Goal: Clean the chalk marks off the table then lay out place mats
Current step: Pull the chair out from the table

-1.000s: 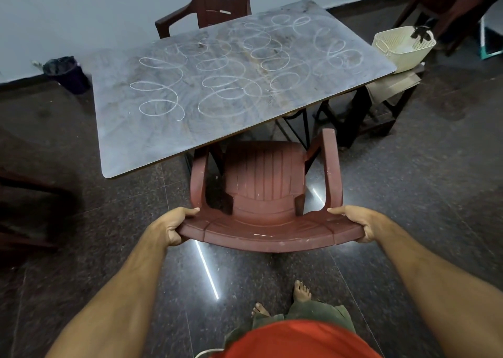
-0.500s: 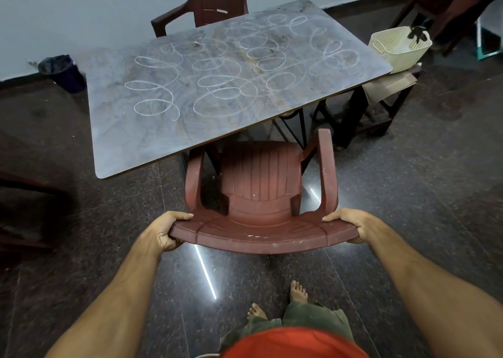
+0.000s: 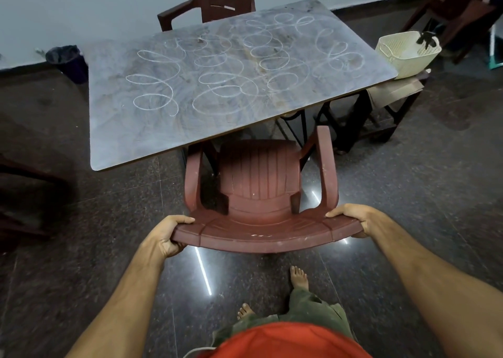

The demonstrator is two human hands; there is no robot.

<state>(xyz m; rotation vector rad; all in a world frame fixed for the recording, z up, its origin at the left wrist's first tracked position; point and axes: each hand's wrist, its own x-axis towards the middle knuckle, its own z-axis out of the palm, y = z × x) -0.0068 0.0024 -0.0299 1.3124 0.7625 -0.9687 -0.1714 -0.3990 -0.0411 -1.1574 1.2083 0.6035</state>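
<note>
While both hands (image 3: 166, 235) (image 3: 353, 219) grip the chair (image 3: 258, 194), its front hides under the table (image 3: 136, 129)

Grey, mottled worktop (image 3: 130, 129), scribbled over with white looping chalk marks (image 3: 217, 77). Reddish-brown plastic chair (image 3: 258, 183) with ribbed lines down the seat and pale flecks along the top rail. Darker brown chair (image 3: 217, 1) on the far side. Cream basket (image 3: 405, 55) with a fine lattice pattern. Dark speckled floor (image 3: 422, 194), glossy, streaked with thin white reflections. Pale grey-blue wall (image 3: 81, 9). Dark blue bin (image 3: 68, 61). Orange-red shirt (image 3: 285, 341), olive-green trousers (image 3: 313, 311).
</note>
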